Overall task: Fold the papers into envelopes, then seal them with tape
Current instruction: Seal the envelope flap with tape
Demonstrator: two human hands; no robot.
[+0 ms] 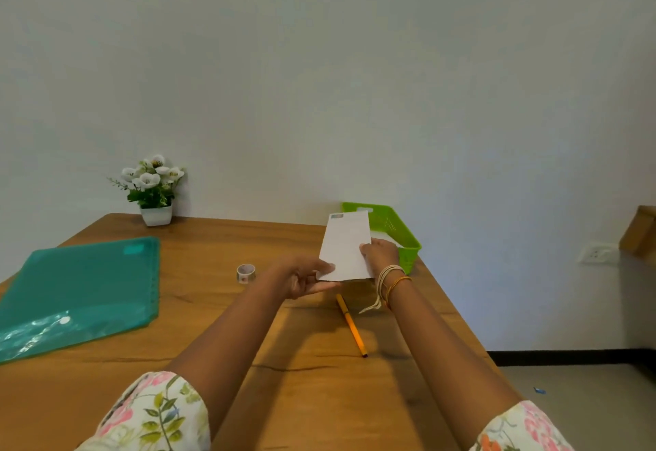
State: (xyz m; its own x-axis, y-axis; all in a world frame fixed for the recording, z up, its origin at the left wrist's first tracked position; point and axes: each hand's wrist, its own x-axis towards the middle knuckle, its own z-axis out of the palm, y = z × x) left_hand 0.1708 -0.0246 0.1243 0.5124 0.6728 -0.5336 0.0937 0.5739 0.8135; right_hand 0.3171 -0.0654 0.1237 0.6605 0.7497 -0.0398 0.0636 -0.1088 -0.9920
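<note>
The folded paper [343, 248] pinched in my right hand [380, 255] is plain white, with a small grey-blue patch of tape at its far corner. Just beyond that hand sits a lime-green basket [408, 237]. Below my hands lies a yellow-orange pen [351, 324] with a dark tip. To the left of my left hand [301, 278] — a tape roll [245, 273], pale with small printed motifs — and farther left a teal translucent folder [78, 294]. My sleeves [156, 415] are cream with pink flowers and green leaves; the table [319, 397] is warm brown wood grain.
</note>
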